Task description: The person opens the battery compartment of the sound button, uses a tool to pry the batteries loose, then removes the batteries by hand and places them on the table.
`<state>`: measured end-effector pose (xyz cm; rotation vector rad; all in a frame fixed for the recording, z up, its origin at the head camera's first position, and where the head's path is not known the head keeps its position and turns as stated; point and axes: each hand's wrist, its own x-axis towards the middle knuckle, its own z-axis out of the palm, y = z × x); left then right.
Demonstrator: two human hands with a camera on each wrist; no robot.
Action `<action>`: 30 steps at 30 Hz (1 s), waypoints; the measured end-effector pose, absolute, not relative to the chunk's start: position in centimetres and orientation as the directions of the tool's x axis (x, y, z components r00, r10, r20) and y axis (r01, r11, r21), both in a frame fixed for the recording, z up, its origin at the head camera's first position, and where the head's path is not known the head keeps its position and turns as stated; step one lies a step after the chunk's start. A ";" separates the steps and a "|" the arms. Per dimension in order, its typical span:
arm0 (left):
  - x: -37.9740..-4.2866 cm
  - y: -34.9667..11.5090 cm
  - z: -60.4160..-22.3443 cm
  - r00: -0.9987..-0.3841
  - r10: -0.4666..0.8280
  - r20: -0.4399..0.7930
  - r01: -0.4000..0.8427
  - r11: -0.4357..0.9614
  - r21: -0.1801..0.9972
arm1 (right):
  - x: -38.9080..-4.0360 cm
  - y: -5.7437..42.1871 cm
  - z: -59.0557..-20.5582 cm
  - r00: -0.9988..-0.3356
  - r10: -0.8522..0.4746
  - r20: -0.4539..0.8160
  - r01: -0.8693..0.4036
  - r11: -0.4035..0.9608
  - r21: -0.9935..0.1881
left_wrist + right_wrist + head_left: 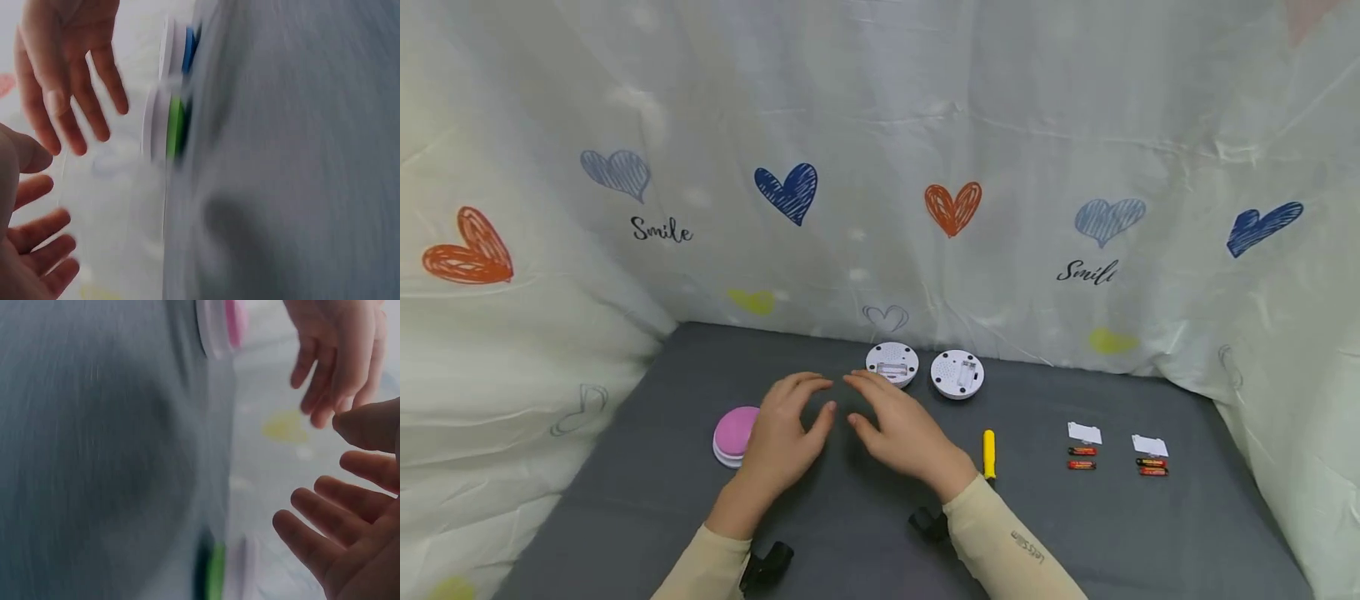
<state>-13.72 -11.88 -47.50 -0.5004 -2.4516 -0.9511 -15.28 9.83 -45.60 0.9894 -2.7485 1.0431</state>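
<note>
Both hands hover over the middle of the table, holding nothing, with fingers relaxed. My left hand [782, 433] is just right of a round device with a pink top [736, 431] and white base. Opposite it, my right hand [902, 429] reaches in front of two upturned white round devices. Its fingers overlap the edge of the left device [892, 360]; the right device [957, 374] sits farther right. Both show battery compartments without covers. From the left wrist, a green face [175, 128] and a blue face [188, 50] show under them.
A yellow-handled screwdriver [988, 454] lies right of my right forearm, its tip hidden. Farther right are two white covers [1085, 432] [1150, 446], with red-and-black batteries [1082, 465] [1153, 472] in front. A white curtain [865, 125] with printed hearts borders the grey table [1075, 542].
</note>
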 end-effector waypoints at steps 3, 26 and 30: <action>-13.4 -14.3 -47.6 -0.812 0.097 0.575 0.440 0.749 0.495 | -15.5 7.6 -46.2 -0.777 -0.590 0.218 -0.587 0.556 -0.589; -11.9 -20.5 -50.2 -0.990 -0.057 0.128 0.048 0.720 0.693 | -16.0 -0.2 -49.1 -0.691 -0.710 0.131 -0.627 0.500 -0.598; -11.9 -21.6 -49.5 -0.994 -0.030 0.105 0.047 0.753 0.657 | -15.9 -1.5 -49.1 -0.688 -0.708 0.158 -0.639 0.488 -0.594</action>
